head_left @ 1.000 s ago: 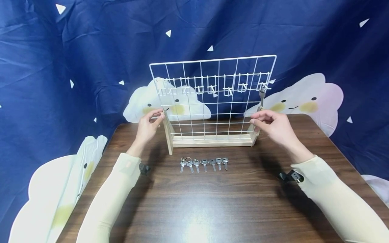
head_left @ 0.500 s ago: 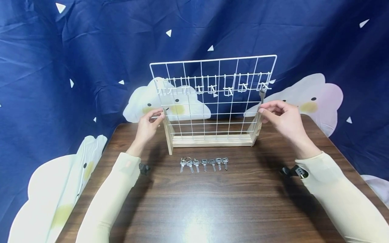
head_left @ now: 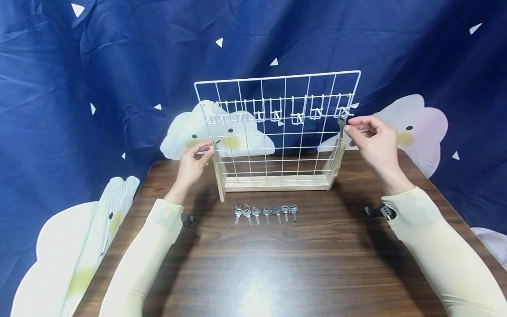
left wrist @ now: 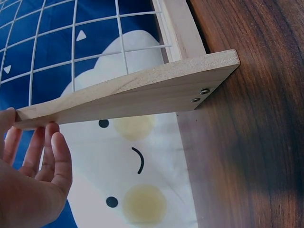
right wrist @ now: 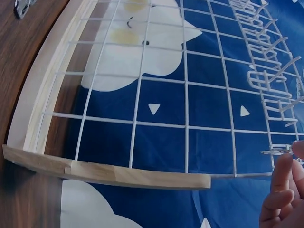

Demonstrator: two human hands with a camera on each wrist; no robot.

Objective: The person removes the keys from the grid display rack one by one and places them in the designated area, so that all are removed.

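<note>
A white wire grid rack (head_left: 284, 135) with a wooden base stands upright at the back of the table, bearing a row of white hooks (head_left: 276, 116). My left hand (head_left: 192, 165) pinches the top of the rack's left wooden side post (left wrist: 104, 102) between thumb and fingers. On the rightmost hook (head_left: 343, 112) hangs a key (head_left: 342, 127). My right hand (head_left: 374, 143) has thumb and forefinger at this key, pinching its edge in the right wrist view. Several silver keys (head_left: 266, 214) lie in a row on the table before the rack.
The dark wooden table (head_left: 253, 264) extends in front of the rack. A blue curtain (head_left: 150, 61) with white clouds and triangles hangs close behind it. The right wooden side post (right wrist: 137, 178) ends below the hanging key.
My right hand has risen from beside the right side post to the hanging key, moving slightly right. My left hand has stayed on the left post. The keys on the table have not moved.
</note>
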